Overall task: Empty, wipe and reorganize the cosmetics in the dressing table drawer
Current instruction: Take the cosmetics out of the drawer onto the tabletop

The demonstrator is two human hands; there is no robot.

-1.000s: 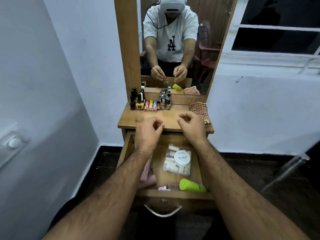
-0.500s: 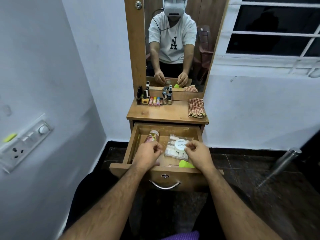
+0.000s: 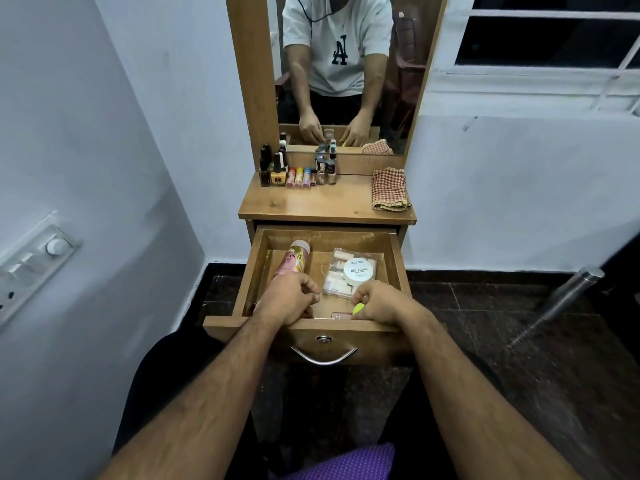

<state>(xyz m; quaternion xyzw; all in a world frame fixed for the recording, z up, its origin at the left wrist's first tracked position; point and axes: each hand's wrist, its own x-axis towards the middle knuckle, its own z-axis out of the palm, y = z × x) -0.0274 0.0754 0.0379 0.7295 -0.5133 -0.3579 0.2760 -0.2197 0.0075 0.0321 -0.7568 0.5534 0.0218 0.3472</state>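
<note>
Reaching both hands into open drawer (image 3: 394,258); my left hand (image 3: 287,301) clenched, contents unclear; right hand (image 3: 381,301) fingers curled on lime-green item (image 3: 358,308), near nail-polish pack (image 3: 349,273).

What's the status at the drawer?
Left hand and right hand both curled, low at drawer front; grip unclear. Pink bottle, nail polish pack still inside. Nothing blocking.
</note>
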